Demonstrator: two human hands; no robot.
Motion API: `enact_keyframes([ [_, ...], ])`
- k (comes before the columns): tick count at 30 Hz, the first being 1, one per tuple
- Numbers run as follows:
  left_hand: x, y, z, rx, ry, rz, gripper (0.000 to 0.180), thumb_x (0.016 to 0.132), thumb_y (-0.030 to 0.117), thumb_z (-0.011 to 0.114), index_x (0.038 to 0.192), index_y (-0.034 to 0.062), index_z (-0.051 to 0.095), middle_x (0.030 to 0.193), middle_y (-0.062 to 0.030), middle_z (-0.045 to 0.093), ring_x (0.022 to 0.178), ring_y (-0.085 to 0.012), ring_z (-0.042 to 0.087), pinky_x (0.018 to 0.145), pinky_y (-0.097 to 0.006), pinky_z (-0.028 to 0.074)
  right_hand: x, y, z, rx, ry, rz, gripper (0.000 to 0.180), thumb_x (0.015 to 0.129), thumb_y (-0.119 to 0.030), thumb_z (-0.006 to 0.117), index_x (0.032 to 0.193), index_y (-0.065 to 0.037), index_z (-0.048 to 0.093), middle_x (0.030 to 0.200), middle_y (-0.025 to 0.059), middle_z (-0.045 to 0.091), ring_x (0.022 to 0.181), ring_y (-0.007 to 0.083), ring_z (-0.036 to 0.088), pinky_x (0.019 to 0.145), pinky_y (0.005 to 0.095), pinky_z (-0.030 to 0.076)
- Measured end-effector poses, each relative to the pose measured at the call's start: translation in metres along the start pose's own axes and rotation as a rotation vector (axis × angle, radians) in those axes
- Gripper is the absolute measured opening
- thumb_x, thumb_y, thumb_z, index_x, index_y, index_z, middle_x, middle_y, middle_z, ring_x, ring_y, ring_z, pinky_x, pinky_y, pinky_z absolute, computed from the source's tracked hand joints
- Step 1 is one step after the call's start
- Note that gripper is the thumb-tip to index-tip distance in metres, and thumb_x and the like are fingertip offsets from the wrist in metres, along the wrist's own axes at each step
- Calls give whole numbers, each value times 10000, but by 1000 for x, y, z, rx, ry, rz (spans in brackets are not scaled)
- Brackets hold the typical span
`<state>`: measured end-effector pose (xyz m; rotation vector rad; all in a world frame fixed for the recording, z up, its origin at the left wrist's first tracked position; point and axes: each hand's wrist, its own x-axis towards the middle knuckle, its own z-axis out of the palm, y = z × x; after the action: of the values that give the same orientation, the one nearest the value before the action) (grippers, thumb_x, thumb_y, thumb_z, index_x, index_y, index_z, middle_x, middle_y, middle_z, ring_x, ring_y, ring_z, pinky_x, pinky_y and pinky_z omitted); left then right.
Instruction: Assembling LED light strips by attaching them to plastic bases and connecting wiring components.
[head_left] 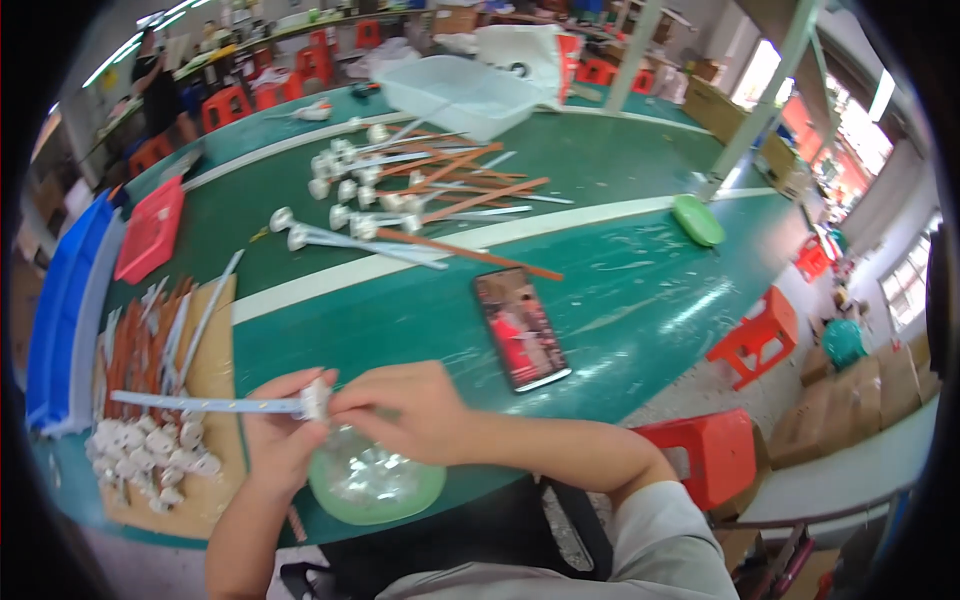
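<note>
My left hand (272, 432) grips a pale blue flat strip (205, 403) by its right end, where a white plastic piece (316, 398) is fitted. The strip points left, roughly level. From the right, my right hand (405, 408) closes its thumb and fingers at the white piece; whether a small part sits between those fingertips is hidden. Just below both hands stands a light green bowl (432, 492) with shiny clear bits in it. Left of my left hand, similar strips with white ends (150, 450), brown and pale blue, lie heaped on a cardboard sheet (225, 340).
A phone (522, 328) lies on the green table (640, 300). Further back are a pile of strips (430, 190), a clear tub (455, 95) and a green dish (697, 220). Blue bin (65, 310) and red tray (150, 230) stand left; red stools (715, 455) stand right.
</note>
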<state>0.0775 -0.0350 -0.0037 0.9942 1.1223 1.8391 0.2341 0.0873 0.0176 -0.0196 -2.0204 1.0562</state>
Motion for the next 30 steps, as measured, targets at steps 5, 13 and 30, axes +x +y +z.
enact_keyframes([
  [5,6,-3,10,-17,-26,-5,528,764,77,806,1234,-25,587,1208,-195,637,1133,-258,616,985,-392,487,-4,-3,-4,86,-13,208,128,822,-15,718,949,-25,721,898,101,726,726,151,701,665,260,560],
  [13,8,6,11,-69,-61,-43,444,852,73,729,1258,-28,579,1210,-214,636,1106,-232,634,944,-368,523,-1,-2,0,208,-8,241,84,866,8,665,939,39,695,874,111,717,745,142,698,667,258,561],
  [30,2,-5,15,-80,-58,4,443,885,35,679,1296,-52,539,1256,-215,611,1185,-259,596,999,-389,495,2,-7,2,-148,91,-33,66,793,61,655,841,16,664,730,120,684,599,212,680,541,262,526],
])
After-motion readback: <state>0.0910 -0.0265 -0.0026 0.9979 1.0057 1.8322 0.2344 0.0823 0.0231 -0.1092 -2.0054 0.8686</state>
